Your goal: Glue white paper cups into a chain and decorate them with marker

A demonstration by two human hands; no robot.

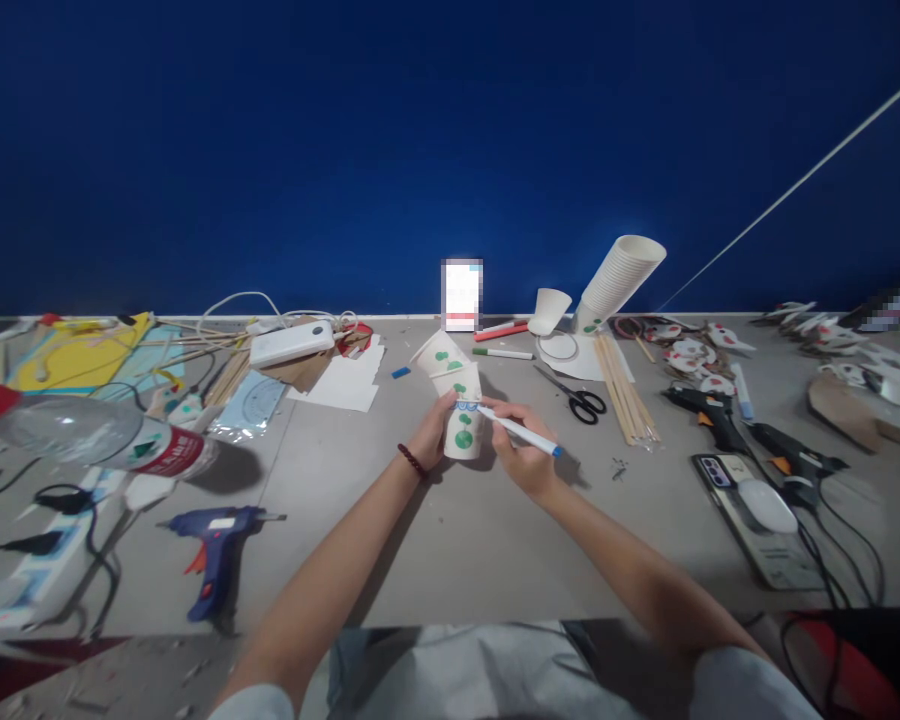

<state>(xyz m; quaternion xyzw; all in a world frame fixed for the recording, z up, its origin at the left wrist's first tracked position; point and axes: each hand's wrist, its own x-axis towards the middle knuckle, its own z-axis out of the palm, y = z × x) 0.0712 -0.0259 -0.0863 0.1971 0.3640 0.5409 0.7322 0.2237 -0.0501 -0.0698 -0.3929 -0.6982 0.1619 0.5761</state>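
Observation:
Near the middle of the grey table (pixel 330 510), my left hand (pixel 429 437) is closed on the left side of a white paper cup (pixel 463 440) with green dots and a blue pattern near its upper edge. My right hand (pixel 523 450) holds a white marker with a blue end (pixel 521 430), its tip against the blue pattern. Two more paper cups (pixel 436 355) adjoin the held cup at its far end; how they are joined is too small to tell. A blue cap (pixel 400 372) lies beyond my left hand.
Black scissors (pixel 586 404), wooden sticks (pixel 624 392) and a tall cup stack (pixel 621 282) are at the right, with glue guns and a phone (pixel 757 530) farther right. At left are a bottle (pixel 112 435), a blue glue gun (pixel 217 550) and a power strip (pixel 64 560).

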